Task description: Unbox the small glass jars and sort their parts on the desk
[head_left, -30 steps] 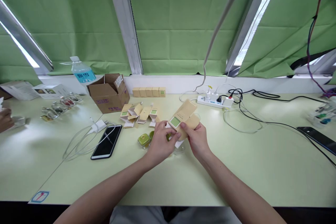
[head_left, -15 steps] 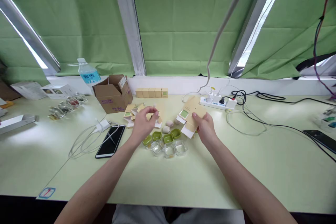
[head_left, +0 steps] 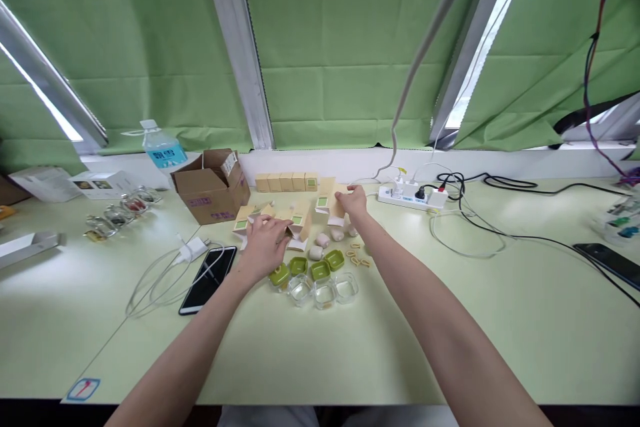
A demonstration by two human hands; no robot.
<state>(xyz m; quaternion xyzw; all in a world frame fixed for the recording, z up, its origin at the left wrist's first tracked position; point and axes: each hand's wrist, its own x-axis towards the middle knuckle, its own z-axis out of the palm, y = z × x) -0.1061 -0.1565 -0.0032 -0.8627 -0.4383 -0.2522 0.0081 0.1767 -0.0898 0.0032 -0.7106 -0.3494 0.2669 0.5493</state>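
In my right hand an unfolded tan carton with a small green window is pinched by its right side, behind the small jars. My left hand lies with fingers stretched over other unfolded cartons, touching them. Just in front sit green square lids, one of them partly behind my left wrist, and clear square jars. Several whitish rounded pieces rest between the cartons and the lids. Small tan rings or clips lie to their right.
A row of small tan boxes stands along the wall, beside an opened brown cardboard box. Left of my arm are a phone and a white cable. A power strip with cords lies at the back right, another phone farther right.
My right hand has carried its carton left and back, uncovering the tan rings. My left hand has lowered from a pinch onto the cartons, its fingers spreading. The view has shifted slightly.
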